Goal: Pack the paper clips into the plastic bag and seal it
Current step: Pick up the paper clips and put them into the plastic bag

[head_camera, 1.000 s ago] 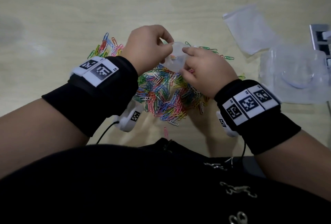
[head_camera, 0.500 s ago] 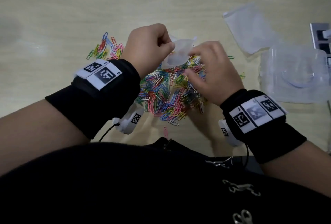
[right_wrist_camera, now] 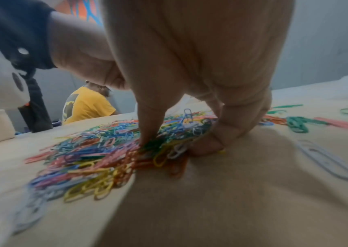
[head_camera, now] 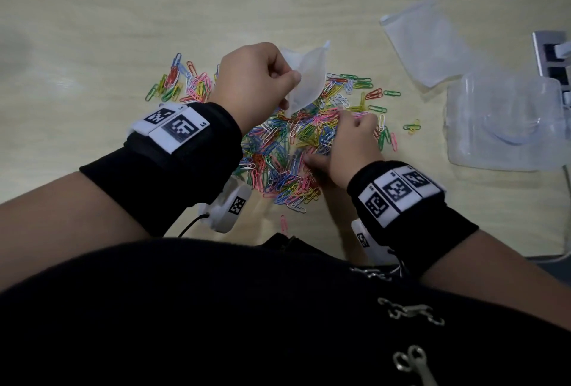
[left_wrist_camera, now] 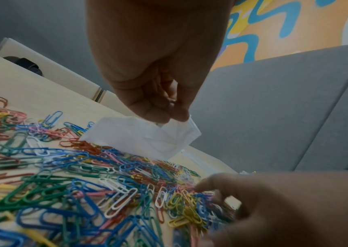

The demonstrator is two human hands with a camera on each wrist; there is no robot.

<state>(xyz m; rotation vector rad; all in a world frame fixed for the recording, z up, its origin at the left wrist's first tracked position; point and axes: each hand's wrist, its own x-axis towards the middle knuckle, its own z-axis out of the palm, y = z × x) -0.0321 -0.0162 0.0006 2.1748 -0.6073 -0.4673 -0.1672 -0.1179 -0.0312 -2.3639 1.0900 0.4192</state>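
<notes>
The paper clips (head_camera: 287,151) are heaped at the frame's centre on the counter (head_camera: 92,15), clawed by right hand (head_camera: 349,151) fingers, while the plastic bag (head_camera: 307,77) is pinched just above by the left hand (head_camera: 250,83).

From overhead the right hand (head_camera: 349,148) covers the paper clips (head_camera: 278,163) beneath it, so its fingertips cannot be seen, and the right wrist picture is too smeared to show whether they pinch any. The left hand (head_camera: 253,83) hides the upper edge of the plastic bag (head_camera: 309,80). At the right edge of the frame a grey device (head_camera: 553,58) is cut off.
</notes>
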